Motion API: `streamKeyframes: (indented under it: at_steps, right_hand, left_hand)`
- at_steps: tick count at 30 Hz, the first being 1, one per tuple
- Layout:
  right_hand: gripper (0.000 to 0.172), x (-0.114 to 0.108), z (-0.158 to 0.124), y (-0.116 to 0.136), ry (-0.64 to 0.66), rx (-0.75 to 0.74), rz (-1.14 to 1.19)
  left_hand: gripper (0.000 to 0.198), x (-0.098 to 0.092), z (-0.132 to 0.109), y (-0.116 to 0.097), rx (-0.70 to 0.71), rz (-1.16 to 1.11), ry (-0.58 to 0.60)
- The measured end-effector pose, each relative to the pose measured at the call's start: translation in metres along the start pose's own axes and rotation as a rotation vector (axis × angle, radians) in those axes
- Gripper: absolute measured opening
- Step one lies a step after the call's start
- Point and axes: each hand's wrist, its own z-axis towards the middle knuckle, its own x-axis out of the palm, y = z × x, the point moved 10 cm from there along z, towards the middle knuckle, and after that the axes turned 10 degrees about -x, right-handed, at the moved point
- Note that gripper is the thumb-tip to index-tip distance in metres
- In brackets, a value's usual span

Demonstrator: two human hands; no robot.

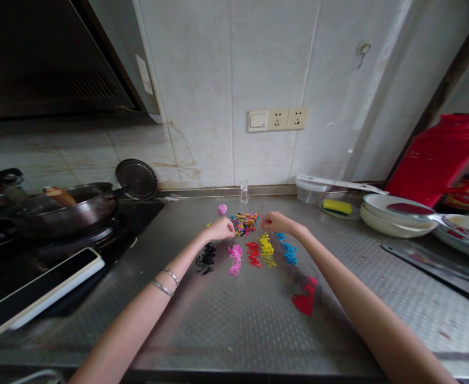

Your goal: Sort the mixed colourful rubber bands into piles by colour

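A mixed pile of small coloured rubber bands [245, 224] lies on the metal counter. At its left edge is my left hand [220, 229], fingers closed and pointing into the pile; anything between them is hidden. My right hand [276, 221] hovers by the pile's right edge with its fingers curled together, and I cannot make out what they hold. Nearer to me lie separate heaps: black bands [206, 258], pink bands [235, 259], red bands [254, 254], yellow bands [267, 249] and blue bands [288, 252]. Behind the pile are a pink lump [222, 209] and a small clear bottle [244, 192].
A torn red piece [306, 297] lies inside my right forearm. On the left are a phone-like slab [42, 293] and a pan [70, 208] on the stove. Stacked bowls [394, 226], a knife [438, 269] and a red thermos [438, 160] stand or lie right.
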Motion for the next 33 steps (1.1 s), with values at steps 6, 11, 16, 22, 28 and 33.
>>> streamKeyframes:
  at_steps: [6, 11, 16, 22, 28, 33]
  right_hand:
    - [0.025, 0.006, 0.008, 0.012, -0.065, 0.058, -0.083]
    - [0.024, 0.012, 0.009, 0.016, -0.040, 0.095, -0.110]
    - [0.023, 0.012, 0.010, 0.015, -0.060, 0.103, -0.135]
    - [0.019, 0.015, 0.016, 0.010, -0.066, 0.060, -0.065]
    - [0.017, 0.013, 0.018, 0.005, -0.092, -0.001, -0.008]
    - [0.020, 0.002, 0.018, 0.005, -0.104, 0.001, 0.015]
  left_hand:
    - [0.017, -0.024, -0.019, 0.035, -0.048, -0.033, 0.085]
    - [0.016, -0.018, -0.033, 0.056, -0.059, -0.095, 0.248]
    - [0.020, -0.018, -0.035, 0.063, -0.059, -0.199, 0.268]
    - [0.034, -0.029, -0.033, 0.089, -0.187, -0.349, 0.154]
    - [0.038, -0.036, -0.029, 0.120, -0.300, -0.548, 0.013]
    - [0.036, -0.035, -0.026, 0.132, -0.315, -0.592, -0.053]
